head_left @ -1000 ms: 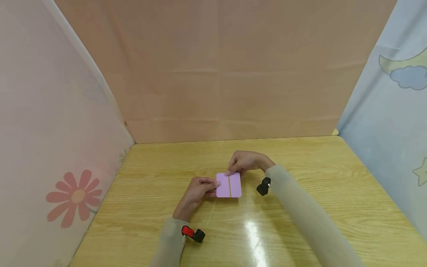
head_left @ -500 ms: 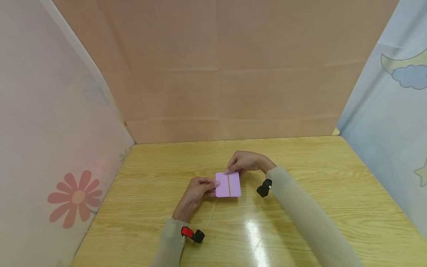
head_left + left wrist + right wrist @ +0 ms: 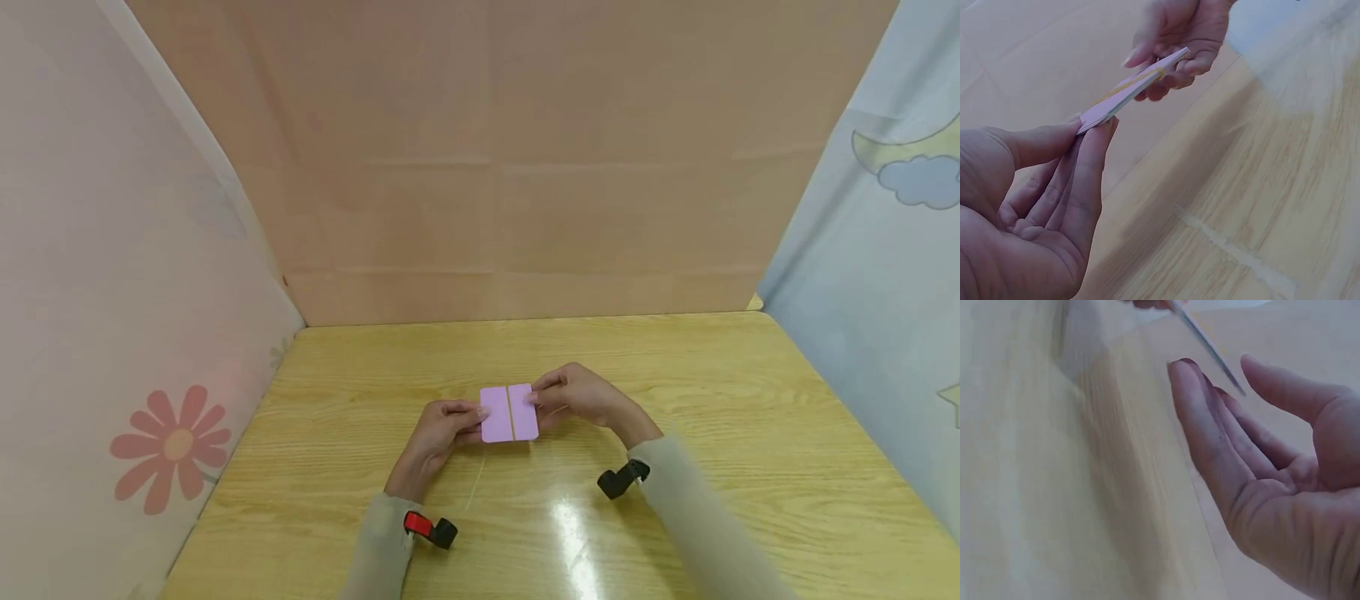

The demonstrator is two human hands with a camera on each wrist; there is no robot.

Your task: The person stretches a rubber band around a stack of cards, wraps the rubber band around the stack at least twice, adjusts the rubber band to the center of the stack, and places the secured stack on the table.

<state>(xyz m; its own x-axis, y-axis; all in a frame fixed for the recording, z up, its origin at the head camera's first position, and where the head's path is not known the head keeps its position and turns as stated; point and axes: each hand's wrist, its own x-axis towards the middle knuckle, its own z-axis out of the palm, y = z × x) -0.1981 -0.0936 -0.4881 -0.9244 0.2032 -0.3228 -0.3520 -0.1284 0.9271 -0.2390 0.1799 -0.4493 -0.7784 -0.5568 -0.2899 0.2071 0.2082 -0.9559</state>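
Note:
A thin square stack of pink cards [image 3: 495, 418] is held up over the table, with a yellow rubber band [image 3: 512, 417] running across its middle. My left hand [image 3: 441, 431] pinches its left edge between thumb and fingers; in the left wrist view the stack [image 3: 1124, 100] slants upward from that pinch. At the opposite edge is my right hand [image 3: 588, 398]. The right wrist view shows its thumb and fingers [image 3: 1197, 419] spread apart, with the stack's edge [image 3: 1213, 353] between them and a gap on the thumb side.
The wood-grain table [image 3: 360, 367] lies beneath both hands. A pale strip [image 3: 1235, 253] marks its surface near the left hand. A peach cloth [image 3: 487, 167] closes off the back, with printed cloths at the left [image 3: 67, 250] and right [image 3: 885, 267].
My right hand has left the stack's top edge and come round to its right edge, with the wrist lower and further right. The left hand's pinch stays nearly in place.

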